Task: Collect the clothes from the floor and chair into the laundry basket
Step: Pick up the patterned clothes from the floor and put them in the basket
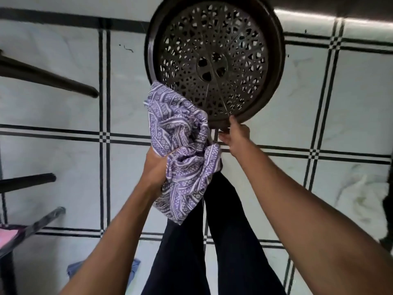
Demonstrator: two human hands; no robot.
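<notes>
A round dark brown laundry basket (274, 60) with a perforated bottom stands on the tiled floor ahead of me, seen from above, and nothing lies inside it. My left hand (156, 169) is shut on a bunched purple and white patterned garment (182, 150), whose upper end overlaps the basket's near left rim. My right hand (236, 135) holds the basket's near rim between fingers and thumb. A blue garment (134, 271) lies on the floor behind my left forearm, partly hidden. Something pink (7, 237) rests on the chair at the left edge.
Dark chair legs (49, 77) reach in from the left. My legs in dark trousers (223, 241) stand just behind the basket. A dark object (388, 222) shows at the right edge. The floor is white tile with black lines.
</notes>
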